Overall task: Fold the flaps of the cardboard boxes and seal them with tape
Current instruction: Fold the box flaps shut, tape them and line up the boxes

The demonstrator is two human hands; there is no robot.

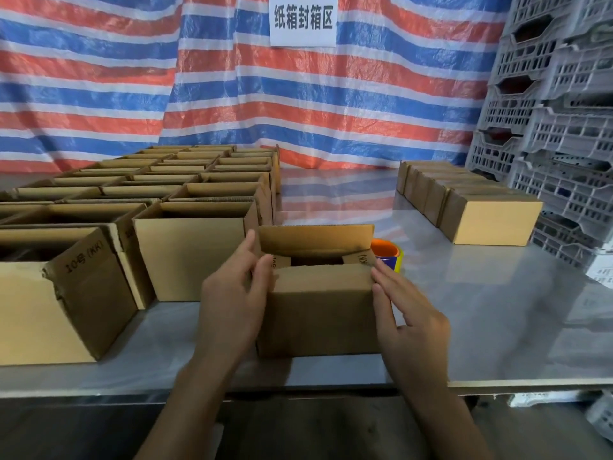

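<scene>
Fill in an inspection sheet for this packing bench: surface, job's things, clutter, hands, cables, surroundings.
Surface: metal table, shiny.
Job's things: box near the front edge, side flaps in, far flap upright, near flap partly folded; tape roll behind it, right; open boxes left; closed boxes right.
Clutter: nothing seen.
Hands: left hand holds the box's left end; right hand touches the near flap, fingers straight.
Cables: nothing seen.
Surroundings: striped tarp, paper sign, stacked grey crates.

The metal table (497, 310) bears cardboard boxes (185, 260), tape (385, 251).
</scene>
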